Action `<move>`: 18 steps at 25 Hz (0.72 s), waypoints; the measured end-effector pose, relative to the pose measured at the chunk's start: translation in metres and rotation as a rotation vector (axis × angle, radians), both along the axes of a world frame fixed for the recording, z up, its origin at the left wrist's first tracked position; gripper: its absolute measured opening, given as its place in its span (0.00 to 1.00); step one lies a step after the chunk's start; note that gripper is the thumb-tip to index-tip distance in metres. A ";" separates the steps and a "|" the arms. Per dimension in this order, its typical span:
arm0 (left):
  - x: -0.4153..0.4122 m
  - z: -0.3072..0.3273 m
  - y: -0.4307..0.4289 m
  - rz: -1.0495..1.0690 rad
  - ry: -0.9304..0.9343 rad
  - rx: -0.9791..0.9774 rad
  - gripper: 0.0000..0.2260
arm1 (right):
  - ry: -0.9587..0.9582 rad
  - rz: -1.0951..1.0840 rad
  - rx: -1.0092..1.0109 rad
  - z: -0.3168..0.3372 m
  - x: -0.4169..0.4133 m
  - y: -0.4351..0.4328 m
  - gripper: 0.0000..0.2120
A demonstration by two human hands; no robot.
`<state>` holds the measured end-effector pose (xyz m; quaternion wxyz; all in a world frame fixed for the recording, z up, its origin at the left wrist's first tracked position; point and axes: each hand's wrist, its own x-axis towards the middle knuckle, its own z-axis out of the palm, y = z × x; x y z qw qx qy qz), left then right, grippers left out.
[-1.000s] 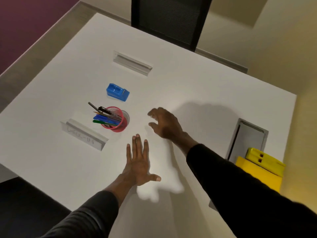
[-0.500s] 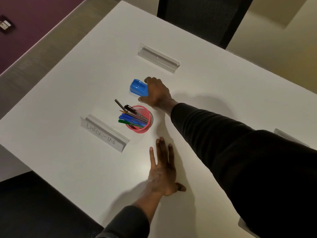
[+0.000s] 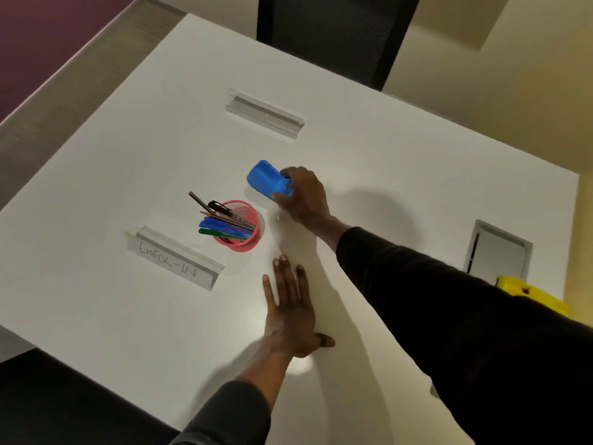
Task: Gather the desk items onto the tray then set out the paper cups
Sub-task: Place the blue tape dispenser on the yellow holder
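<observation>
My right hand (image 3: 303, 197) grips one end of a blue plastic stapler-like item (image 3: 266, 179), tilted up off the white desk (image 3: 96, 194). Just left of it and nearer to me stands a pink mesh pen cup (image 3: 245, 242) holding several pens and a ruler. My left hand (image 3: 290, 311) lies flat on the desk, palm down, fingers apart, a little in front of the cup. A clear sign holder reading "CHECK-IN" (image 3: 175, 256) lies left of the cup. A second clear holder (image 3: 264, 114) lies farther back. No tray or paper cups are in view.
A yellow box (image 3: 532, 295) sits at the right desk edge, partly behind my right sleeve. A grey cable hatch (image 3: 497, 248) is set into the desk near it. A dark chair back (image 3: 330, 30) stands beyond the far edge.
My right hand reached forward from mid-desk to the blue item, closed on it and tipped it up. My left hand stayed flat on the desk.
</observation>
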<state>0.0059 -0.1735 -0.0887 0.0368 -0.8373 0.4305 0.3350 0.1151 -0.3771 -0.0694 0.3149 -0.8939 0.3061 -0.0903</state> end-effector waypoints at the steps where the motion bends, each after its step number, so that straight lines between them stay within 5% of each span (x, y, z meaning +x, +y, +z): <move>1: 0.000 0.000 0.000 0.007 -0.014 -0.004 0.71 | -0.018 -0.061 0.038 0.003 -0.020 -0.001 0.21; 8: -0.019 0.019 -0.013 0.102 -0.061 -0.023 0.73 | -0.119 -0.478 0.381 0.041 -0.190 -0.006 0.27; 14: -0.067 0.032 -0.036 -0.179 0.001 -0.167 0.60 | -0.286 -0.745 0.775 0.050 -0.286 -0.029 0.26; 18: -0.112 0.036 -0.084 -0.162 0.009 -0.131 0.57 | -0.272 -0.760 0.776 0.062 -0.325 -0.062 0.23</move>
